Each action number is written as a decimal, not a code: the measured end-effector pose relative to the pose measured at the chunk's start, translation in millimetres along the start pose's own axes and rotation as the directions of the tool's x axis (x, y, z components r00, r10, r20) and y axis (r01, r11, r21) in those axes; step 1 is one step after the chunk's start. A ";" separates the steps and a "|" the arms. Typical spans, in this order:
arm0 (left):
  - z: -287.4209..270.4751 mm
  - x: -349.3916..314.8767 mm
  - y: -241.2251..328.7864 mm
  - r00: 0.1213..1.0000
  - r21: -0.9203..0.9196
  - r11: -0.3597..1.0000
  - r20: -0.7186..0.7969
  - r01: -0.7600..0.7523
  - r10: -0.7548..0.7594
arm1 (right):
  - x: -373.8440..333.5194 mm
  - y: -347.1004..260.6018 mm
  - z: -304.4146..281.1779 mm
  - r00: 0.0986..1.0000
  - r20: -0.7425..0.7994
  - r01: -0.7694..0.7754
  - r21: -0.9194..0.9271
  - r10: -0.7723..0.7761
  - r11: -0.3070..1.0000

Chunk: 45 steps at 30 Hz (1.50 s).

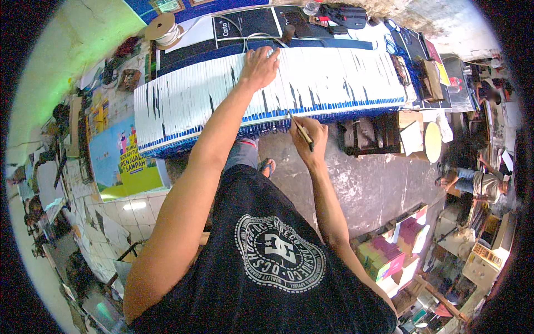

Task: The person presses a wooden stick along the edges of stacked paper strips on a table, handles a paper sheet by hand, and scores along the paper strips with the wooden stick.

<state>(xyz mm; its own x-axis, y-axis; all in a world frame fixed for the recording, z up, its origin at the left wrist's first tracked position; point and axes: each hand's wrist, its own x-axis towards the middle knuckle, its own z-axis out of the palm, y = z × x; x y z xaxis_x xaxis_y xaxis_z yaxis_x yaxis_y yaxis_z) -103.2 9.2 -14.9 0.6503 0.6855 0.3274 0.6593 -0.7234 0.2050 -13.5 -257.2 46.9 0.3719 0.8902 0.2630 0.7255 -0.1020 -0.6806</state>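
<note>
White row point(339, 69), hidden parts: my left hand point(260, 68) and forearm point(214, 131) cover a stretch of it, and I can't clearly make out what carries it.
Tool point(302, 132) tip: too small to tell whether it touches the row's near edge.
Blue cords point(356, 116): tangled below that edge, blurred, partly behind my forearm.
Row's look: long, many narrow white strips side by side, dark slits between some, short blue marks along the near edge.
Row's place: crosswise in front of me, beyond my black shirt point(222, 250).
Right hand point(312, 136): fingers closed round the slim tool, by the near edge.
Left hand: loosely spread on the far edge, clutching nothing I can see.
</note>
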 end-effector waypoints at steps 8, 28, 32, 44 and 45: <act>2.0 -1.0 -3.7 1.000 -0.021 1.000 0.013 0.012 -0.012 | -1.3 -15.8 -11.0 0.992 -0.105 0.075 0.008 -0.073 0.997; -3.2 -0.8 4.3 1.000 0.009 1.000 0.002 0.006 -0.006 | -28.4 -9.1 -6.2 0.990 -0.140 -0.003 -0.016 0.000 1.000; -4.7 1.7 -0.4 0.999 -0.003 1.000 0.035 0.021 -0.021 | -31.6 -11.7 -9.0 0.994 -0.099 -0.050 0.018 0.052 0.999; -9.4 3.1 6.0 0.997 0.026 1.000 0.077 0.015 -0.017 | -42.9 43.2 38.6 0.997 -0.069 0.040 -0.053 -0.043 0.998; -8.9 5.6 5.1 0.997 0.030 0.999 0.071 0.015 -0.017 | -46.6 46.4 40.0 0.996 -0.073 0.046 -0.052 -0.050 0.998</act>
<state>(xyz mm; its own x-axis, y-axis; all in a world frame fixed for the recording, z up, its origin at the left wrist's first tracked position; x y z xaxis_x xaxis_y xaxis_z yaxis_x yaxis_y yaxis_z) -99.5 8.6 -3.8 0.6640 0.7020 0.2577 0.6802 -0.7101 0.1819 -20.3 -285.7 -24.3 0.3766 0.8595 0.3455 0.7707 -0.0838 -0.6316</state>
